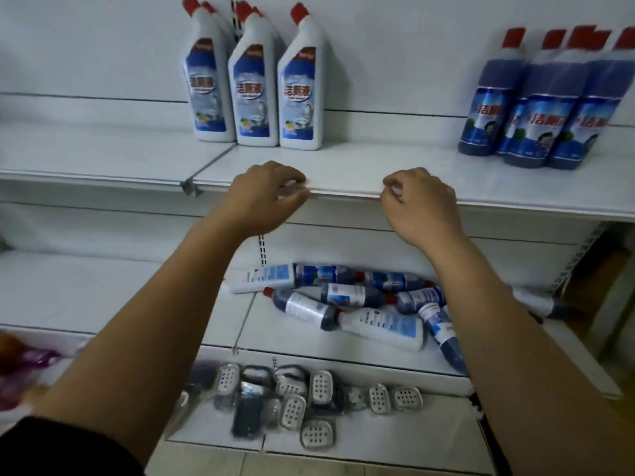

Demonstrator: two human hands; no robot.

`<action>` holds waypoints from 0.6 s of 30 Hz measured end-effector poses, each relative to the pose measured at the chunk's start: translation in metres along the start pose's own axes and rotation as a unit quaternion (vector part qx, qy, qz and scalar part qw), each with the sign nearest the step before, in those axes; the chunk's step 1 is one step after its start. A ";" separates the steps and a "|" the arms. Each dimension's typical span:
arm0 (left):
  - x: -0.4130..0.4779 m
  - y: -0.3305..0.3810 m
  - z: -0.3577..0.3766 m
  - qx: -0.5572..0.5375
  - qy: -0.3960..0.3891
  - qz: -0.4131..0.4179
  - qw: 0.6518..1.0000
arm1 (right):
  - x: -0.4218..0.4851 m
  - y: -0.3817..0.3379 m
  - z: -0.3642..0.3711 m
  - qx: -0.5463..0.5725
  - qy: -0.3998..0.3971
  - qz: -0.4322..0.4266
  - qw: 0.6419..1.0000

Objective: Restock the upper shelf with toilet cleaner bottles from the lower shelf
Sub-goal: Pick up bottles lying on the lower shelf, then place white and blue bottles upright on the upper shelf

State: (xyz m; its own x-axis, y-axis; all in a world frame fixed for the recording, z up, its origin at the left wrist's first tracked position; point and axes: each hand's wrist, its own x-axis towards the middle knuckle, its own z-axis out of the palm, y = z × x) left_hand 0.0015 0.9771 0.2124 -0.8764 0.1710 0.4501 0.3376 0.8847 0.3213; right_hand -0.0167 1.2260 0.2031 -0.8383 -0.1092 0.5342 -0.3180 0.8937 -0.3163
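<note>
White shelving fills your view; both your hands rest at the front lip of the upper shelf [343, 166], left hand [264, 194] and right hand [421, 204] each with fingers curled on the edge, holding no bottle; the toilet cleaner bottles [360, 304] lie toppled on the lower shelf [120, 290], directly below and slightly right; their long axes run mostly sideways; your right hand looks nearer, so reach down.

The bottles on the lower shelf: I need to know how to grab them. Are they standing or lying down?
Lying down. The bottles on the lower shelf lie on their sides in a loose, overlapping pile, caps pointing different ways; none stands upright.
</note>
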 end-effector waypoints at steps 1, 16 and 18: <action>-0.011 -0.012 -0.006 -0.015 0.009 0.012 1.000 | -0.005 -0.013 0.007 0.016 0.025 0.005 1.000; -0.082 -0.171 0.107 -0.169 0.017 -0.312 0.935 | -0.074 -0.044 0.157 0.266 -0.024 0.142 0.953; -0.077 -0.191 0.139 -0.185 -0.034 -0.370 0.910 | -0.070 -0.032 0.188 0.217 -0.133 0.171 0.952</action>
State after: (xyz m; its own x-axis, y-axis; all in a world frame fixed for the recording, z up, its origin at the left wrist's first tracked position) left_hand -0.0432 0.8554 0.0004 -0.9257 -0.3748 -0.0507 -0.2713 0.5647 0.7794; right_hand -0.0314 1.1237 0.0285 -0.9897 -0.0025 0.1432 -0.1117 0.6394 -0.7607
